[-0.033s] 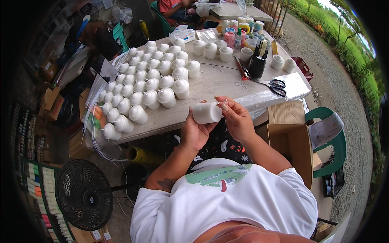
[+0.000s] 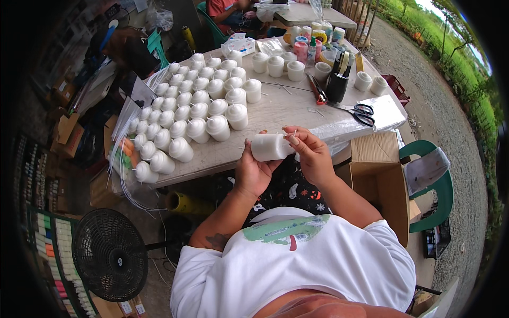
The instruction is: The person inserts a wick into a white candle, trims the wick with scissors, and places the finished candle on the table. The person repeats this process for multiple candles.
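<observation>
A white candle (image 2: 266, 147) lies on its side between my hands, just off the table's near edge. My left hand (image 2: 253, 168) is wrapped around its body from below and the left. At its right end, my right hand (image 2: 308, 152) has thumb and forefinger pinched around the candle's thin white wick (image 2: 295, 132), partly hidden by the fingers. Similar white candles (image 2: 217, 125) stand upright in close rows on the table to the left, wicks pointing up.
The pale table (image 2: 275, 114) also bears black-handled scissors (image 2: 363, 114), a red-handled cutting tool (image 2: 318, 91), a black tape dispenser (image 2: 338, 79), jars and more candles. An open cardboard box (image 2: 377, 185) and green chair (image 2: 442, 196) stand right; a black fan (image 2: 110, 254) stands lower left.
The candle has turned very slightly in my hands. Both hands keep their hold, and the rest looks the same.
</observation>
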`<state>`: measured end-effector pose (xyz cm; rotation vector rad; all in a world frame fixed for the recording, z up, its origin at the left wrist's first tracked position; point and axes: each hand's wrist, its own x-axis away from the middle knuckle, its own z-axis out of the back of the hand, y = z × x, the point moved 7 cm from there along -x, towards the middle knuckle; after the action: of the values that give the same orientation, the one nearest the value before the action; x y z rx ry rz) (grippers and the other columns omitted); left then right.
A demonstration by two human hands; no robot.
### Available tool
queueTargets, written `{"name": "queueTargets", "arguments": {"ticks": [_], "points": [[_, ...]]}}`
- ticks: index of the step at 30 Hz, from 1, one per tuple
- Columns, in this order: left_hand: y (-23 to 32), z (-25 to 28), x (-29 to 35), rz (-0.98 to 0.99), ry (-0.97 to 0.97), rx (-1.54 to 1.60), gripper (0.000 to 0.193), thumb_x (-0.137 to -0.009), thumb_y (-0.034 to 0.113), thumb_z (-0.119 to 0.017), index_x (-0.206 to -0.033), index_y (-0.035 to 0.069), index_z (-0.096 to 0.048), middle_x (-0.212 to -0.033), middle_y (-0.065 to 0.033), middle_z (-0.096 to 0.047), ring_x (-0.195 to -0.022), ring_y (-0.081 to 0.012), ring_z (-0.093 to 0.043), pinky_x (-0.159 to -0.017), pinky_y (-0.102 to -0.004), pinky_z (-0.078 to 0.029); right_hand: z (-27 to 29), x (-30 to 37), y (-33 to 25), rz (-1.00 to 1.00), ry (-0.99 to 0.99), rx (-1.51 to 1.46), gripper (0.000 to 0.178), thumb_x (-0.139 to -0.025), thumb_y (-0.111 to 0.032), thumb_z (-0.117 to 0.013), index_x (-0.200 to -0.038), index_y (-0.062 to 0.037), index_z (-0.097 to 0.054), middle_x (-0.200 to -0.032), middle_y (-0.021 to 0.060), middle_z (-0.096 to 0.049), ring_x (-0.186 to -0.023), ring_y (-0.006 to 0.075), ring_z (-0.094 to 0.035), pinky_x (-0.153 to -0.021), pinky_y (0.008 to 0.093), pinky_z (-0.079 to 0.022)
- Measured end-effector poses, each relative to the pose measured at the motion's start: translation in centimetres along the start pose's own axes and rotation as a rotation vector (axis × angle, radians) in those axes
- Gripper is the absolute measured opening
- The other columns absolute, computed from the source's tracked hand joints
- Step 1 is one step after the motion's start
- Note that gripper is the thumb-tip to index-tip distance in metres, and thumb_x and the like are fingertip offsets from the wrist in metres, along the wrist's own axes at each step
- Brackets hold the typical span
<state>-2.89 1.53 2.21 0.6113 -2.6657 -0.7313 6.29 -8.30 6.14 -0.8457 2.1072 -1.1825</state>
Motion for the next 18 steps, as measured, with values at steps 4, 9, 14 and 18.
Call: {"name": "queueTargets", "arguments": {"ticks": [4,9,14,18], "points": [[2.3,0.0,-0.9,-0.192,-0.044,-0.215,0.048,-0.103,0.042,-0.027,-0.132,0.008,-0.047,-0.121,-0.0096,-0.055,-0.11,-0.0232,-0.058,-0.089,-0.0439,-0.053,0.6,0.3,-2.2,0.447,0.074,0.706,0.007,-0.087,-0.002,-0.064,-0.094,-0.0022,-0.065,-0.111,0.0096,-0.062,-0.106,0.0236,-0.057,-0.089,0.0332,-0.046],[3.3,0.6,-5.0,-0.103,-0.035,-0.439,0.048,-0.103,0.042,-0.029,-0.132,0.008,-0.047,-0.12,-0.0098,-0.055,-0.107,-0.0232,-0.058,-0.088,-0.0448,-0.052,0.7,-1.5,-2.2,0.715,0.076,1.112,0.013,-0.081,0.004,-0.066,-0.093,-0.0008,-0.062,-0.099,0.0108,-0.062,-0.098,0.0255,-0.06,-0.087,0.0348,-0.048],[2.3,0.8,-9.2,0.065,0.047,-0.608,0.046,-0.103,0.041,-0.032,-0.125,0.005,-0.051,-0.115,-0.0111,-0.058,-0.101,-0.0242,-0.06,-0.083,-0.0446,-0.052,3.5,-3.3,0.0,0.452,0.127,1.015,0.01,-0.081,0.002,-0.066,-0.09,0.0006,-0.063,-0.098,0.012,-0.062,-0.095,0.0283,-0.061,-0.083,0.0346,-0.049],[2.0,1.1,-12.1,-0.015,0.057,-0.839,0.045,-0.102,0.039,-0.033,-0.118,0.005,-0.057,-0.106,-0.0113,-0.062,-0.098,-0.0235,-0.061,-0.081,-0.0401,-0.051,4.9,-3.6,1.0,0.369,0.153,0.975,0.008,-0.081,0.002,-0.065,-0.089,0.002,-0.063,-0.098,0.0132,-0.062,-0.092,0.0302,-0.061,-0.079,0.0346,-0.05]]}}
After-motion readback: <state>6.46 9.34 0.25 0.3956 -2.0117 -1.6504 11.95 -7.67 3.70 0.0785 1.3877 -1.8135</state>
